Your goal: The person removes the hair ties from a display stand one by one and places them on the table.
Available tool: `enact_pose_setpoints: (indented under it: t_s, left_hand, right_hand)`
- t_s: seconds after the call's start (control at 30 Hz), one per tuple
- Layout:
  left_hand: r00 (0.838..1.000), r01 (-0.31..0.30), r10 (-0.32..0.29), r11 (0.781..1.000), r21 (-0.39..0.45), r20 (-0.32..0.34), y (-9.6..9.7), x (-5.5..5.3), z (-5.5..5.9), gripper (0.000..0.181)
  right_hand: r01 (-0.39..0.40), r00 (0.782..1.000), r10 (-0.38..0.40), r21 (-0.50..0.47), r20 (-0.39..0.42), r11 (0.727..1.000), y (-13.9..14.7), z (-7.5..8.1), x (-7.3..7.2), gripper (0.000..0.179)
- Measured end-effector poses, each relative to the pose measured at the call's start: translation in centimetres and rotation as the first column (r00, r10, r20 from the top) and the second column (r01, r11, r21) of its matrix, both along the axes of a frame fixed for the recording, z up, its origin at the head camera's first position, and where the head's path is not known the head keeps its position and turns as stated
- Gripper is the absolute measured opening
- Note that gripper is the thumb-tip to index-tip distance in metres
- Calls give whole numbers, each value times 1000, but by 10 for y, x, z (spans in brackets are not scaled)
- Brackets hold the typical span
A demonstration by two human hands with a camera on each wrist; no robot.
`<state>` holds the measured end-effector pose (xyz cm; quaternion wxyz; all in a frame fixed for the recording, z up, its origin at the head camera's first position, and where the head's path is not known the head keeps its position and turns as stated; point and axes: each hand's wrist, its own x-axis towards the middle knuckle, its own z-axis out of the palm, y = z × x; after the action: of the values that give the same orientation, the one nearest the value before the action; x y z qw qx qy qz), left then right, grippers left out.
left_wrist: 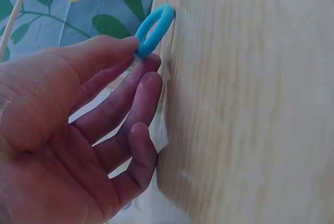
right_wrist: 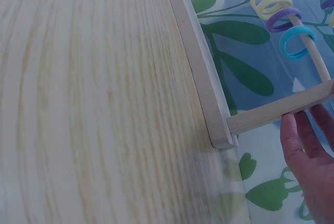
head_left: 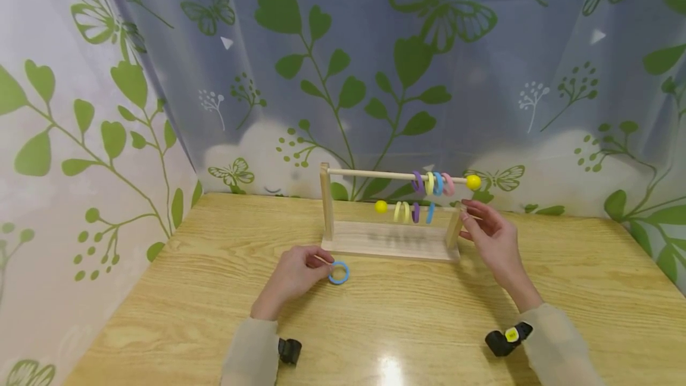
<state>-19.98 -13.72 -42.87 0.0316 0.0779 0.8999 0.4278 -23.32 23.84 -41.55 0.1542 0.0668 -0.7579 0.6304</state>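
Between thumb and fingertips my left hand [head_left: 301, 271] pinches a light blue ring [head_left: 339, 282], held low over the table in front of the wooden rack [head_left: 390, 242]. In the left wrist view the ring [left_wrist: 165, 24] tilts up from the fingertips, its lower side hidden by them. My right hand [head_left: 494, 242] holds the rack's short right post [head_left: 455, 226], with fingertips against its outer side in the right wrist view. Purple, yellow, blue and pink rings hang on the upper rod [head_left: 370, 175]. Yellow, purple and blue rings [right_wrist: 297, 43] hang on the lower rod.
A yellow ball [head_left: 473, 182] caps the upper rod's right end; another yellow ball [head_left: 380, 206] caps the lower rod's left end. The tall left post [head_left: 326, 204] carries the upper rod. Behind the wood-grain table [head_left: 407, 320] hangs a leaf-patterned curtain [head_left: 354, 76].
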Motion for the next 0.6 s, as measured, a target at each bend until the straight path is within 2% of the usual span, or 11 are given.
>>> enact_pose_setpoints:
  t_s: [0.17,0.37,0.47,0.6]
  left_hand:
    - [998,64,-64,998,17,0,-2,-1,1,8]
    - [994,109,-109,994,20,4,-5,-2,3,10]
    - [994,110,-110,994,18,2,-5,-2,3,12]
    - [997,81,-81,997,5,-10,-4,-1,2,15]
  right_hand:
    - [-6,1000,6,1,-20,1000,2,-1,-1,38]
    - [-9,1000,10,11,-27,1000,3,-3,-2,39]
    - [-6,1000,7,18,-26,1000,3,-2,-2,40]
    - [-10,1000,10,5,-21,1000,2,-2,-1,40]
